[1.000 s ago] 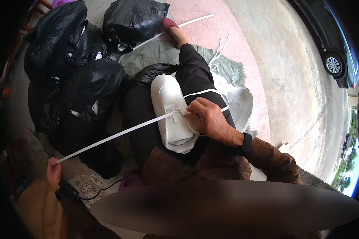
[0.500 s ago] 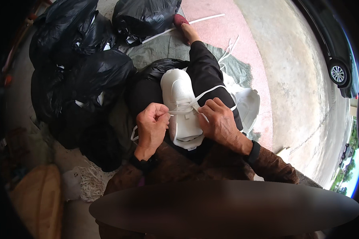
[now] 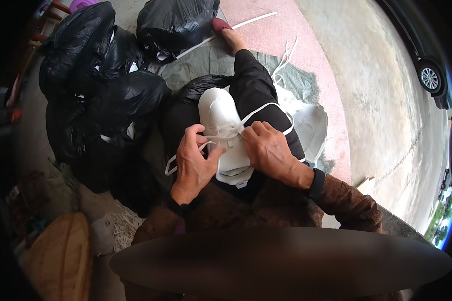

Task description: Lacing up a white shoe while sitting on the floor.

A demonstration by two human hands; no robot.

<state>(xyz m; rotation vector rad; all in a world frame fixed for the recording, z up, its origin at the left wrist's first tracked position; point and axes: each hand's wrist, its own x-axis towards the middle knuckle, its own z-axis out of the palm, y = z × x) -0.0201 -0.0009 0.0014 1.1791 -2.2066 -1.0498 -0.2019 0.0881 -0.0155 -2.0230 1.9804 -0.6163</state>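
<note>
White shoe (image 3: pixel 218 108) sits on the person's lap, on the dark pants (image 3: pixel 255 78), between the two hands. Its round toe points away from the person, and its opening faces the person's belly. A white lace (image 3: pixel 225 133) crosses over the top of the shoe.

The left hand (image 3: pixel 193 159) is at the left side of the shoe. Its thumb and fingers are spread apart, and the thumb reaches over the shoe's edge. A bit of lace loops just beside these fingers. The right hand (image 3: pixel 268 150) is on the other side, with its fingers curled in and pinching the lace close to the holes. Its thumb is mostly hidden. From there, some lace bends in a big curve over the right leg. Black bands go around both wrists, and the sleeves (image 3: pixel 346 200) are brown.

Another white shoe (image 3: pixel 314 133) lies to the right, just past the leg. The person's foot wears a red shoe (image 3: pixel 220 25). Under the leg there is a gray-green sheet (image 3: pixel 206 59), and next to that is pink floor (image 3: pixel 319 65). Big black bags (image 3: pixel 75 50) are piled on the left. A heap of thin white strips (image 3: pixel 127 228) lies near the left elbow. A dark car (image 3: pixel 429 76) stands far off on the right.
</note>
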